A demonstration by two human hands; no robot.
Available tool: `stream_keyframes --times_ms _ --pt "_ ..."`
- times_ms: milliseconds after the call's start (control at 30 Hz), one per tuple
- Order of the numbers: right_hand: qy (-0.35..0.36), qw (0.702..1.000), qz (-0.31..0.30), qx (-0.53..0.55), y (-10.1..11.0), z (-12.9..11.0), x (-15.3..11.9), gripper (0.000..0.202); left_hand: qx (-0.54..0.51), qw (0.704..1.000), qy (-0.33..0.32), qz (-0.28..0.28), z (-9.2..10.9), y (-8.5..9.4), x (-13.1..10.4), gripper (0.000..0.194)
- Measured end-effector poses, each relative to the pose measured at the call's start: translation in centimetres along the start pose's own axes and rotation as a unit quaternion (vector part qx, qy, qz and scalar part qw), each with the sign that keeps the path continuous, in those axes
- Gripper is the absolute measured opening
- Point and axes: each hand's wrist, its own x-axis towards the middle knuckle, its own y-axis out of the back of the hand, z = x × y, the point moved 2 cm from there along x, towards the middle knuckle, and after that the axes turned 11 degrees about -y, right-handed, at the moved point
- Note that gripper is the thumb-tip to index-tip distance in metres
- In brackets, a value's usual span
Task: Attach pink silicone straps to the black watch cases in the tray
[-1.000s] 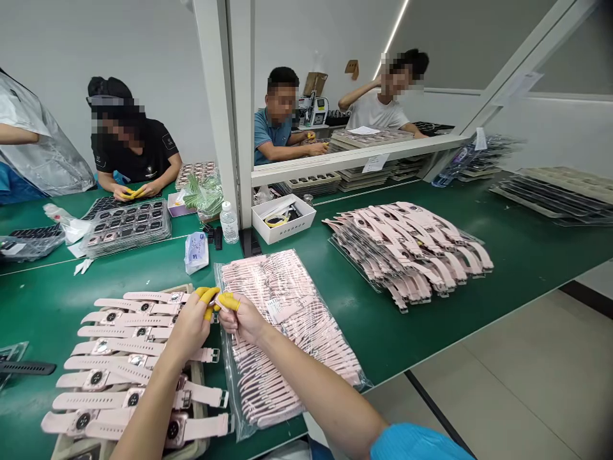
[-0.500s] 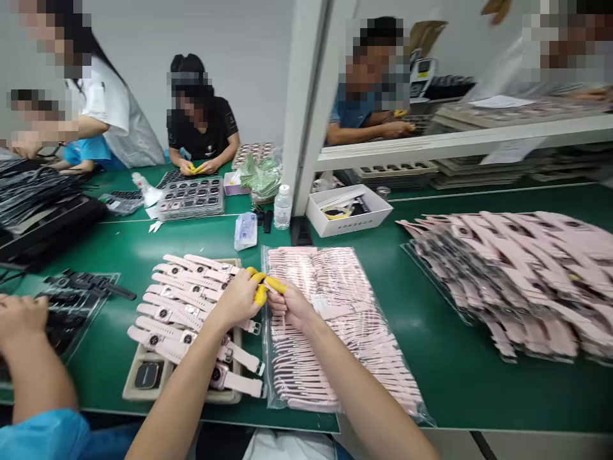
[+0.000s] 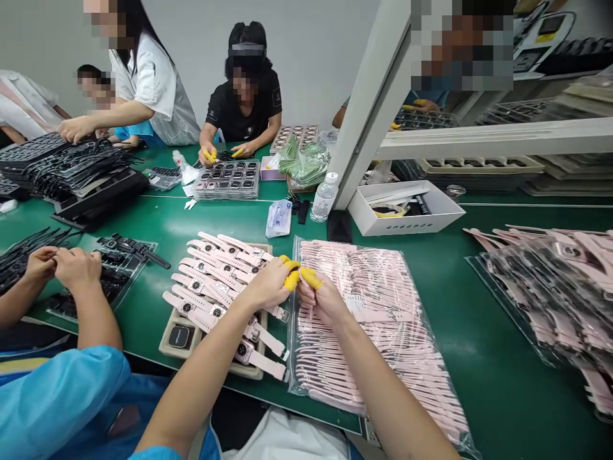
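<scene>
My left hand (image 3: 272, 282) and my right hand (image 3: 324, 298) meet fingertip to fingertip, both closed in a pinch, with yellow finger cots on several fingers. A sliver of a pink watch strap (image 3: 313, 312) shows below the right fingers; the rest of what lies between the hands is hidden. Under and right of my right hand lies a clear bag of pink watch straps (image 3: 383, 364), with one loose strap (image 3: 383, 316) across it. Left of my left hand, pink-strapped watches (image 3: 218, 312) rest in rows on a beige tray (image 3: 167, 342). A black square watch face (image 3: 181, 337) sits in the tray's near corner.
Stacked pink watches (image 3: 541, 306) in clear trays stand at the right. Behind are a white box (image 3: 407, 220), a plastic bottle (image 3: 324, 198) and a white post (image 3: 368, 108). At left, a co-worker's hands (image 3: 71, 265) work near black watches (image 3: 115, 275); other people sit across.
The view has swung left, so everything sits farther right in the picture. My hands keep their pinch together over the bag's left edge. More of the co-worker at left shows.
</scene>
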Motion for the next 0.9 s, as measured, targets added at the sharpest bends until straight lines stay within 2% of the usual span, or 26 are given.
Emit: stream_keyframes --times_ms 100,167,300,400,500,600,733,833,900 --pt "0.031 0.999 0.019 0.011 -0.1 -0.3 -0.1 0.049 -0.048 0.997 0.031 0.050 -0.3 -0.3 0.0 0.037" --pt "0.047 0.999 0.021 0.010 -0.2 -0.5 -0.3 0.050 -0.076 0.992 0.047 0.092 -0.5 -0.2 0.0 0.030" --pt "0.009 1.000 -0.010 0.002 -0.4 -0.4 -0.5 0.055 -0.112 0.977 0.021 0.180 -0.6 0.1 0.0 0.018" --pt "-0.022 0.999 -0.025 -0.009 -0.4 -0.2 -0.5 0.053 -0.194 0.958 0.035 0.207 -0.7 -0.1 0.0 0.020" --pt "-0.043 0.998 -0.037 -0.023 -0.3 -0.1 -0.4 0.053 -0.287 0.922 0.077 0.248 -1.0 -0.1 0.1 0.028" --pt "-0.054 0.996 -0.049 -0.057 -0.3 0.0 -0.5 0.053 -0.346 0.867 0.109 0.342 -1.4 0.6 0.1 0.038" --pt "-0.078 0.989 -0.056 -0.112 -0.3 0.1 -0.6 0.053 -0.347 0.807 0.124 0.461 -2.0 2.3 -0.2 0.046" --pt "-0.074 0.989 -0.039 -0.121 -0.2 -0.2 -0.6 0.050 -0.337 0.786 0.125 0.502 -2.3 3.3 -0.4 0.045" --pt "-0.050 0.995 -0.010 -0.090 -0.1 -0.5 -0.6 0.047 -0.344 0.790 0.134 0.490 -2.5 3.2 -0.4 0.044"
